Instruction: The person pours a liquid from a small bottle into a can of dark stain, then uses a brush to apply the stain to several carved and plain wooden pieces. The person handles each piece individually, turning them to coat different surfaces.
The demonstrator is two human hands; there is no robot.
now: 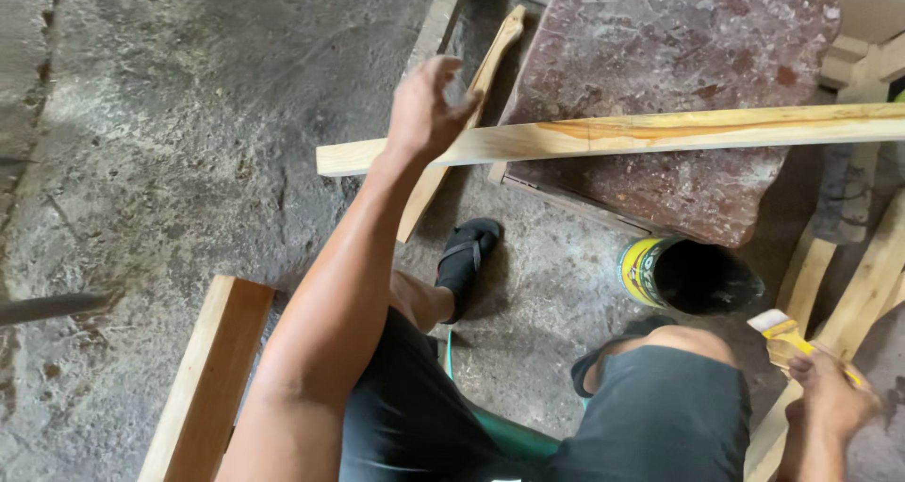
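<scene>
Looking down from my head, I am sitting low over the concrete floor (189, 114) with my left hand (426, 105) reaching out to the long pale wooden board (660, 131), which is lying flat across the reddish stone slab (660, 58) and overhanging it on my left. My left hand is half spread, fingers loosely curled, resting at the board's near edge close to its free end rather than clamped around it; I cannot tell how firmly it is pressing. My right hand (830, 397) is closing around the yellow handle of a paintbrush (782, 336), bristles pointing up and toward the board, held low beside my right knee and well apart from the wood. An open tin with a yellow label (693, 275) is standing on the floor just below the slab, between my feet and the brush. A curved wooden piece (462, 114) is lying under the board, and a plank (207, 378) is sitting beside my left leg. To do this well, I judge I should be steadying the overhanging end so the board is not tipping off the slab, and keeping the brush upright so nothing is dripping on my shorts (660, 416).
</scene>
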